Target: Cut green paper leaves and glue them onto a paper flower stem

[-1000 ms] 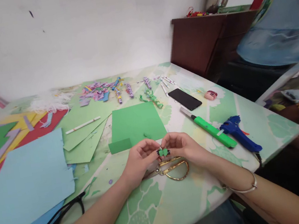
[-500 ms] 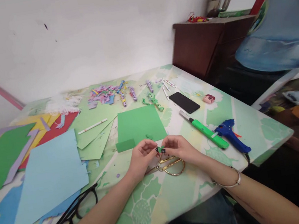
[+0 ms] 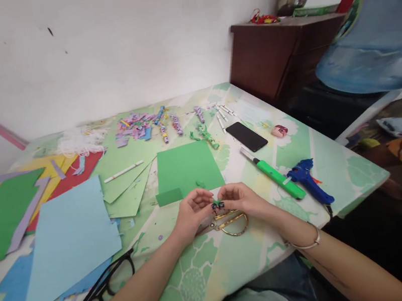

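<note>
My left hand [image 3: 194, 212] and my right hand [image 3: 240, 200] meet near the table's front edge. Between their fingertips they pinch a small piece of green paper [image 3: 217, 202], mostly covered by the fingers. Right below lies a pair of gold-handled scissors [image 3: 234, 223], its blades pointing left and partly under my left hand. Just beyond my hands is a green paper sheet [image 3: 187, 165], with a narrow green strip [image 3: 169, 196] at its lower left corner. A small green scrap [image 3: 201, 184] rests on the sheet's near edge.
To the right lie a green utility knife [image 3: 280, 178], a blue glue gun [image 3: 310, 181] and a black phone [image 3: 246, 136]. Coloured sheets [image 3: 70, 227] and black glasses [image 3: 97, 294] cover the left. Paper scraps [image 3: 134, 128] and a green paper figure [image 3: 204, 136] sit farther back.
The view has shifted slightly. My hands stay in almost the same place, both still pinching the green paper, with a little more of it showing between the fingertips.
</note>
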### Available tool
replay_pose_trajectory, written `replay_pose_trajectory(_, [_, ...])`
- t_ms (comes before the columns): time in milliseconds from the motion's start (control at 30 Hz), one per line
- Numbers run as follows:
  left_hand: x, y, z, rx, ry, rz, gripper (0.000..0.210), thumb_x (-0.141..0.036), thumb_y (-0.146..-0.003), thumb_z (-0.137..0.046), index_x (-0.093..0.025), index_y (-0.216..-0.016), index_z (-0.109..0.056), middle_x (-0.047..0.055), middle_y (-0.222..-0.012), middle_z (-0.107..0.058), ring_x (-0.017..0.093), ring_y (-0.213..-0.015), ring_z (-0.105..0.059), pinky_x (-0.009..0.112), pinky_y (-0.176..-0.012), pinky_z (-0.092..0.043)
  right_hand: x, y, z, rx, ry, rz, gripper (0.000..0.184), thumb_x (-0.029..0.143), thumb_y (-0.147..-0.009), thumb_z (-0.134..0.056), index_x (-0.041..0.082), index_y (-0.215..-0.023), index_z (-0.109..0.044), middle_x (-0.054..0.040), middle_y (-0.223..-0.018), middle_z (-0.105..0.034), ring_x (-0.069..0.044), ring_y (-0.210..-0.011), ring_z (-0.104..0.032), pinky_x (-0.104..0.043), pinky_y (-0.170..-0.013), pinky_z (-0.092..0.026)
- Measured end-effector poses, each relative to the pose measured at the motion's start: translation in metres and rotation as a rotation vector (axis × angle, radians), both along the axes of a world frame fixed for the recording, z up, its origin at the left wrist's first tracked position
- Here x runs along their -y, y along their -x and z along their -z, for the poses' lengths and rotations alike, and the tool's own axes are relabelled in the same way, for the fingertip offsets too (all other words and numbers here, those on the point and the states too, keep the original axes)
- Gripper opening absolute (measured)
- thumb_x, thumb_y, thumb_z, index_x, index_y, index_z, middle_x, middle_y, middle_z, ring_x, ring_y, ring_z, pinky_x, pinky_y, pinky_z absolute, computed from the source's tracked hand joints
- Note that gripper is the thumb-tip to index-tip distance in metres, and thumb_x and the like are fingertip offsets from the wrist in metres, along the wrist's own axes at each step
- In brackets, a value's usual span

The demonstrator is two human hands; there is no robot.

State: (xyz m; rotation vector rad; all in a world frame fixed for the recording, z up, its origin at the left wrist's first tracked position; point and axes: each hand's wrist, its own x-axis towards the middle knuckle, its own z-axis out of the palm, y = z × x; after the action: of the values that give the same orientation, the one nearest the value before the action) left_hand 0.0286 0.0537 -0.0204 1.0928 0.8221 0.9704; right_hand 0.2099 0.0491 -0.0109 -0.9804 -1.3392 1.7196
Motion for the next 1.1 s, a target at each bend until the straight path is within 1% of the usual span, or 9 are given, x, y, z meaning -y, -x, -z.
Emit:
replay_pose_trajectory(133, [0.000,0.001,-0.002,0.011,0.023,0.038,0.027,-0.021,-0.068,-0.076,-0.014,-0.088,-0.060,0.003,-0.079,-0.064,0.012,-0.072,-0.061,0.025,-0.069,-0.051,-0.001,-0.001,0.001,0.004,0.013,-0.003,0.028,0.034,-0.068,-0.075,0.015,-0.080,-0.059,-0.0052,-0.080,-0.069,-0.017,-0.075,-0.066,-0.030,-0.071,-0.051])
replay_pose_trajectory(300, [0.000,0.001,-0.003,0.024,0.048,0.074,0.027,-0.021,-0.068,-0.076,-0.015,-0.090,-0.061,0.003,-0.081,-0.065,0.012,-0.074,-0.062,0.024,-0.070,-0.050,-0.004,-0.001,0.005,0.014,0.020,-0.007,0.030,0.035,-0.065,-0.077,0.014,-0.078,-0.059,-0.0045,-0.078,-0.068,-0.017,-0.074,-0.066,-0.031,-0.071,-0.052])
replay_pose_trajectory(533, [0.000,0.001,-0.006,0.026,0.081,0.118,0.027,-0.021,-0.069,-0.076,-0.014,-0.089,-0.059,0.003,-0.078,-0.066,0.011,-0.071,-0.062,0.023,-0.068,-0.050,-0.004,0.000,0.006,0.027,0.009,-0.004,0.028,0.032,-0.064,-0.078,0.015,-0.076,-0.059,-0.0014,-0.075,-0.065,-0.014,-0.070,-0.063,-0.027,-0.067,-0.049])
replay_pose_trajectory(700, [0.001,-0.001,-0.006,-0.003,0.088,0.122,0.033,-0.024,-0.065,-0.078,-0.015,-0.089,-0.058,0.003,-0.077,-0.065,0.011,-0.065,-0.062,0.025,-0.066,-0.050,-0.003,0.001,0.003,0.066,-0.011,0.004,0.030,0.035,-0.063,-0.078,0.014,-0.074,-0.059,-0.0013,-0.070,-0.063,-0.014,-0.067,-0.062,-0.027,-0.065,-0.048])
replay_pose_trajectory(800, [-0.001,0.002,-0.007,-0.047,0.078,0.102,0.033,-0.024,-0.065,-0.076,-0.015,-0.090,-0.057,0.002,-0.077,-0.064,0.012,-0.065,-0.062,0.026,-0.066,-0.050,-0.003,0.001,0.001,0.077,-0.025,0.018,0.031,0.038,-0.063,-0.077,0.015,-0.073,-0.059,-0.0008,-0.068,-0.062,-0.014,-0.064,-0.060,-0.027,-0.062,-0.047])
replay_pose_trajectory(867, [-0.005,0.009,-0.012,-0.096,0.066,0.069,0.031,-0.024,-0.067,-0.073,-0.016,-0.092,-0.056,0.000,-0.078,-0.062,0.011,-0.065,-0.061,0.026,-0.067,-0.050,-0.004,0.000,-0.002,0.080,-0.044,0.056,0.031,0.040,-0.065,-0.075,0.015,-0.072,-0.058,0.0002,-0.065,-0.060,-0.012,-0.059,-0.057,-0.025,-0.058,-0.046])
replay_pose_trajectory(967, [-0.017,0.031,-0.024,-0.212,0.060,0.042,0.023,-0.022,-0.072,-0.065,-0.017,-0.093,-0.055,0.000,-0.080,-0.061,0.010,-0.065,-0.061,0.023,-0.063,-0.048,-0.006,-0.004,-0.003,0.096,-0.094,0.157,0.028,0.042,-0.072,-0.069,0.016,-0.072,-0.057,0.0005,-0.063,-0.058,-0.011,-0.056,-0.053,-0.025,-0.056,-0.044])
replay_pose_trajectory(1033, [-0.025,0.050,-0.033,-0.320,0.074,0.110,0.019,-0.019,-0.069,-0.066,-0.016,-0.086,-0.059,0.000,-0.073,-0.061,0.011,-0.061,-0.060,0.021,-0.057,-0.046,-0.008,-0.006,-0.002,0.126,-0.131,0.230,0.025,0.041,-0.077,-0.063,0.017,-0.075,-0.057,-0.0001,-0.064,-0.058,-0.011,-0.058,-0.054,-0.026,-0.057,-0.045])
replay_pose_trajectory(1100, [-0.033,0.069,-0.041,-0.428,0.089,0.189,0.015,-0.017,-0.065,-0.067,-0.015,-0.079,-0.061,-0.002,-0.059,-0.058,0.009,-0.050,-0.054,0.019,-0.048,-0.039,-0.010,-0.007,0.000,0.176,-0.165,0.285,0.020,0.038,-0.078,-0.061,0.018,-0.078,-0.056,-0.0002,-0.066,-0.058,-0.012,-0.059,-0.055,-0.027,-0.058,-0.045])
